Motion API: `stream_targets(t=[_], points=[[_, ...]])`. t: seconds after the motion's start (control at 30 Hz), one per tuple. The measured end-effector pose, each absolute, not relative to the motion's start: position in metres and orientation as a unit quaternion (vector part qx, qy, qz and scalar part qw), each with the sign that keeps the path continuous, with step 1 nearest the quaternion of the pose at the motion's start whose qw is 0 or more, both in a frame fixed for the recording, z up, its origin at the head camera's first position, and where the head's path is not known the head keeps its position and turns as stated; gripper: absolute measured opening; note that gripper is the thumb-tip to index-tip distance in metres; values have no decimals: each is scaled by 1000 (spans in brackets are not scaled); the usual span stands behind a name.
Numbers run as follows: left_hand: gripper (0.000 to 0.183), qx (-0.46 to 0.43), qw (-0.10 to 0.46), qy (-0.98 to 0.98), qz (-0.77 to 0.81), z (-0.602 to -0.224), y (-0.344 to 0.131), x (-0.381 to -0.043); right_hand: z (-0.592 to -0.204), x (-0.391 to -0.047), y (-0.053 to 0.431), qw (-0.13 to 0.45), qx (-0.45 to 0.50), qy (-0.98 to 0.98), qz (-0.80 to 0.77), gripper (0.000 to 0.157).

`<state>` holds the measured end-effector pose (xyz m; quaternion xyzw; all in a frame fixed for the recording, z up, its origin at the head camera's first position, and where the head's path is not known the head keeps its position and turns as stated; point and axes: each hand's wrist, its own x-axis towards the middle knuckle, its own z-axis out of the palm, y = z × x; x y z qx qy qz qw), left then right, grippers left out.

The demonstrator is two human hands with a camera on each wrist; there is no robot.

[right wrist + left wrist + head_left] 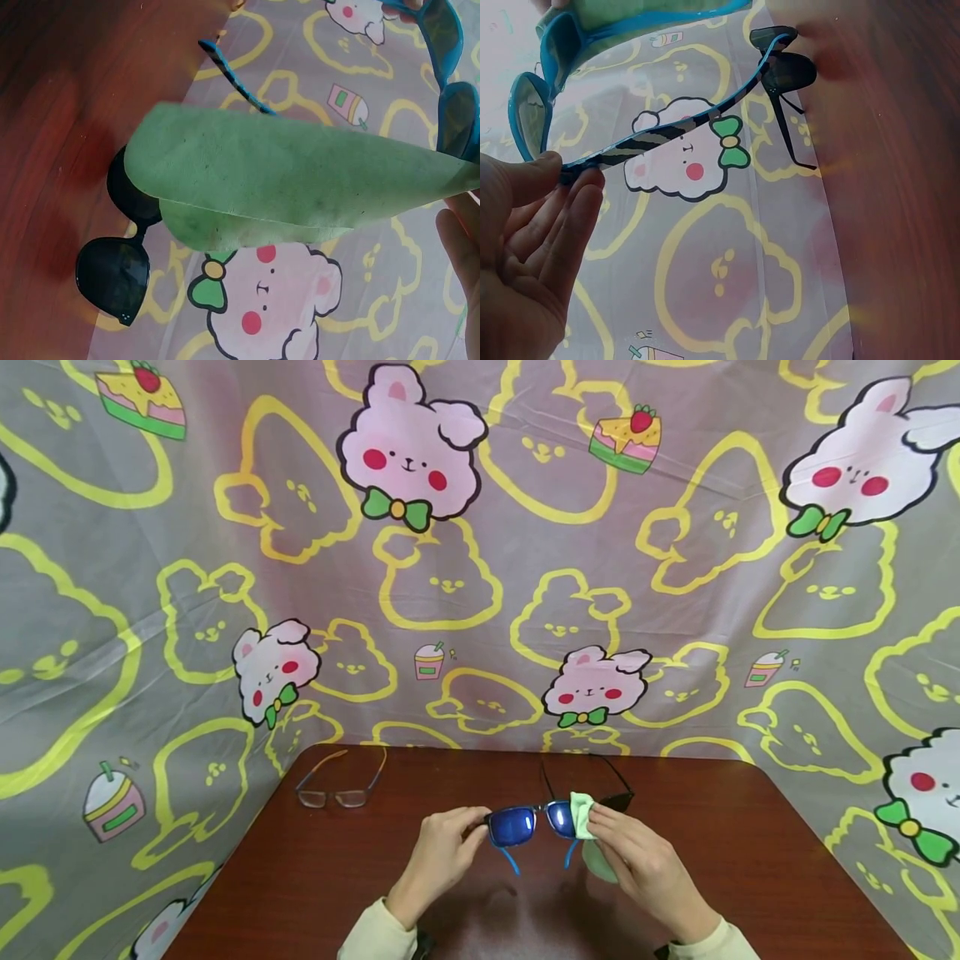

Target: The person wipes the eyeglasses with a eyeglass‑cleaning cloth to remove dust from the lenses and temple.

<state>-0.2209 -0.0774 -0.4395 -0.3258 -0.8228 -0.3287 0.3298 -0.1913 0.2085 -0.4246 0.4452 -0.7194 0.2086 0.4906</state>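
Blue-mirrored sunglasses [512,827] with blue temples are held up above the table in the head view, lenses facing the far side. My left hand [442,852] pinches them at the left hinge; the left wrist view shows thumb and fingers there, with the striped temple [660,139] unfolded. With my right hand [641,860] I hold a light green cloth [581,814] against the outer part of the right lens. In the right wrist view the cloth [285,165] hangs down broadly and hides part of the sunglasses; few of the right fingers [461,240] show.
Clear eyeglasses [350,798] lie with temples unfolded at the table's back left. Black sunglasses [112,270] rest behind my right hand, partly covered in the head view. The brown table [300,893] is bordered by a patterned cloth backdrop [465,568] at the back and sides.
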Motion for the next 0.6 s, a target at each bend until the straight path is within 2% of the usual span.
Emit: stream_targets(t=[0.6], points=[[15,-319,329,-819,-346,-438,-73,-221,-422,-191,201,510,465,-693,209,26]])
